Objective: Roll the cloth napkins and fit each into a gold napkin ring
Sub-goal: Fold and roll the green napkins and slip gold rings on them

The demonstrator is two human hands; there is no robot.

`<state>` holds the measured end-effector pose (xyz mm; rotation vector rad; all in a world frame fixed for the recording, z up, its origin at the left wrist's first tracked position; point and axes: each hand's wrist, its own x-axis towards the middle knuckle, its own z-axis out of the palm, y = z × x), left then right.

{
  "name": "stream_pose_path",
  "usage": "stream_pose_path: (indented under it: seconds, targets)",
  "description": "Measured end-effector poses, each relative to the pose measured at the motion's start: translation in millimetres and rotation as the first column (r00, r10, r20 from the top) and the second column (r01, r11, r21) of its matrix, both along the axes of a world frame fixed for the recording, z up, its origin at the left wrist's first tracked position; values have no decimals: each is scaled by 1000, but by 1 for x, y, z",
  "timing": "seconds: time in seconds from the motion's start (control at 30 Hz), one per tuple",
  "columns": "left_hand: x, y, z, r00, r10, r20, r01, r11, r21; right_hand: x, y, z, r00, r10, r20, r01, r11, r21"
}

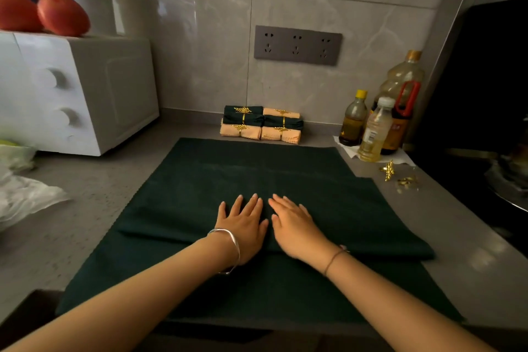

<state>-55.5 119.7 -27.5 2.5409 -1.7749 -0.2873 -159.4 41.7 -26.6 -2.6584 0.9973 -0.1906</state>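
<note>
A dark green napkin (228, 174) lies spread on the grey counter (100, 186), in the centre & near part of the scene. One layer is folded over; its fold edge runs left to right, just on the near side of the wrists. The L hand (243, 223) and R hand (294, 223) both lie palm down on this upper layer, fingers straight & a little spread, holding nothing, side by side w/ the thumbs almost touching. A silver bracelet (228, 240) is on the L wrist.

Far, against the tiled wall, stands a stack of rolled napkins (261, 124), green & peach, each one already in a gold leaf ring. Loose gold rings (388, 170) lie on the counter at right, near the oil bottles (374, 134), well apart from the hands. At far left is a white appliance (80, 91) w/ red fruits (63, 14) on top. A socket panel (297, 45) is on the wall above the stack.
</note>
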Motion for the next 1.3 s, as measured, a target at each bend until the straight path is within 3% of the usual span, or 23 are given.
stream_pose_path:
  seconds: [0.37,0.8,1.2,1.3]
  targets:
    - [7,7,-7,997,70,37,-67,995,-77,-20,-10,-9,988,-54,-144,44,996,-73]
    - [76,46,-6,958,280,61,-275,958,-82,-124,-63,-3,980,-140,-140,130,989,-77]
    - [110,69,6,941,338,36,-337,941,-17,-163,-84,5,962,-234,-143,226,972,-68]
    - [95,68,18,971,227,77,-224,974,-38,-154,-69,21,985,-149,-83,145,988,-48]
